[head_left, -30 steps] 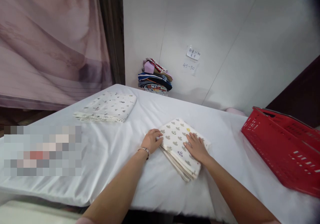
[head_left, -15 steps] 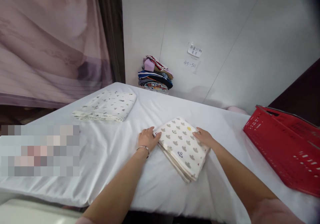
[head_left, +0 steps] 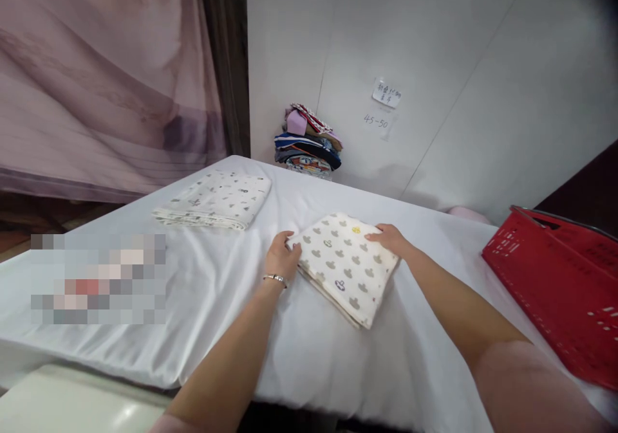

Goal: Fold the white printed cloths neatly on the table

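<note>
A folded white cloth [head_left: 345,269] with grey mushroom-like prints, a yellow one and a few dark outlined ones lies at an angle in front of me. My left hand [head_left: 284,256], with a bracelet at the wrist, pinches its left corner, thumb on top. At its right far edge, my right hand [head_left: 387,239] grips the cloth with the thumb side over the top and other fingers partly hidden. Farther left lies a second folded cloth [head_left: 217,200], white with small grey prints, touched by neither hand.
A white sheet [head_left: 425,368] covers the table. On the right stands a red plastic basket [head_left: 555,291]. A stack of folded clothes [head_left: 309,140] is by the wall, near paper labels [head_left: 386,93]. At left, a blurred-out patch [head_left: 96,278] hides something; a pink curtain [head_left: 106,85] hangs behind.
Both hands have shifted the printed cloth slightly away from me and to the left. My left fingers have closed more on its corner. The whole view has moved a little.
</note>
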`<control>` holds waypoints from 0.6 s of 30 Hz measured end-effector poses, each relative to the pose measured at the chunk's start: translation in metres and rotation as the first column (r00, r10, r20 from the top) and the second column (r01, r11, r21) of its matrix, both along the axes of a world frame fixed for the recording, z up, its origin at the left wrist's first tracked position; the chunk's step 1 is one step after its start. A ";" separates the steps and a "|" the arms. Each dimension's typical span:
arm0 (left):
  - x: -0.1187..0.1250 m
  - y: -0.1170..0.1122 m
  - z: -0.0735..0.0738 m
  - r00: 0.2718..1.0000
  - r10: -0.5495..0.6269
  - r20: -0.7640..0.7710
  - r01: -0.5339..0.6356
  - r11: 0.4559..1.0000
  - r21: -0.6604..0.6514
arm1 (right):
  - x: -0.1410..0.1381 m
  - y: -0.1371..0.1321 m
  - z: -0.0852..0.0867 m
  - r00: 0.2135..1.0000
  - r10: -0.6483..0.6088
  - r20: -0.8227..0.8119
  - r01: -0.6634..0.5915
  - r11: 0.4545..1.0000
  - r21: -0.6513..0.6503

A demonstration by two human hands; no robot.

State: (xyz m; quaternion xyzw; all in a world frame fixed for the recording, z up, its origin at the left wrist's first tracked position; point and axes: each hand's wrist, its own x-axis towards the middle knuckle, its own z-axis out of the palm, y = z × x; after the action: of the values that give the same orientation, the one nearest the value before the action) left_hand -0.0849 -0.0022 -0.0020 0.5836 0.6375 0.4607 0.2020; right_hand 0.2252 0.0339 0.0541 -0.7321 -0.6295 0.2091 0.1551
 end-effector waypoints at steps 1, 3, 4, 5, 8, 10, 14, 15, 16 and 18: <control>-0.005 0.003 -0.001 0.998 0.056 -0.009 -0.056 0.998 0.018 | -0.009 0.007 0.001 1.000 0.009 0.021 -0.009 0.999 0.035; -0.014 0.007 -0.003 0.988 0.147 -0.053 -0.147 0.989 0.015 | -0.029 0.018 0.000 0.997 0.024 0.067 -0.030 0.996 0.087; -0.017 0.009 -0.005 0.981 0.172 -0.087 -0.173 0.985 -0.005 | -0.041 0.021 -0.002 0.995 0.038 0.088 -0.047 0.993 0.106; -0.020 0.010 -0.007 0.975 0.183 -0.126 -0.188 0.982 -0.027 | -0.053 0.020 -0.004 0.993 0.060 0.106 -0.073 0.990 0.121; -0.021 0.009 -0.009 0.954 0.169 -0.249 -0.178 0.984 -0.013 | -0.089 0.001 -0.014 0.974 0.181 0.136 -0.202 0.967 0.157; -0.018 0.007 -0.009 0.935 0.170 -0.312 -0.154 0.985 0.073 | -0.110 -0.023 -0.022 0.947 0.286 0.145 -0.307 0.939 0.155; -0.009 0.001 -0.008 0.905 0.134 -0.404 -0.051 0.976 0.211 | -0.134 -0.081 -0.032 0.861 0.459 0.219 -0.493 0.859 0.136; -0.008 0.000 -0.008 0.900 0.111 -0.422 -0.025 0.979 0.204 | -0.135 -0.094 -0.034 0.844 0.478 0.243 -0.518 0.844 0.141; -0.007 -0.001 -0.008 0.897 0.089 -0.433 -0.010 0.984 0.181 | -0.134 -0.106 -0.035 0.831 0.489 0.265 -0.536 0.831 0.148; -0.005 -0.001 -0.009 0.899 0.058 -0.434 -0.008 0.993 0.117 | -0.129 -0.127 -0.040 0.805 0.508 0.307 -0.571 0.803 0.170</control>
State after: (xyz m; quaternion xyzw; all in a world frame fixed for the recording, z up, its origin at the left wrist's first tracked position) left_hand -0.0904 -0.0034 -0.0115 0.6715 0.6494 0.3567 0.0131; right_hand 0.0960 -0.0932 0.0141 -0.5149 -0.8484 0.0697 0.1015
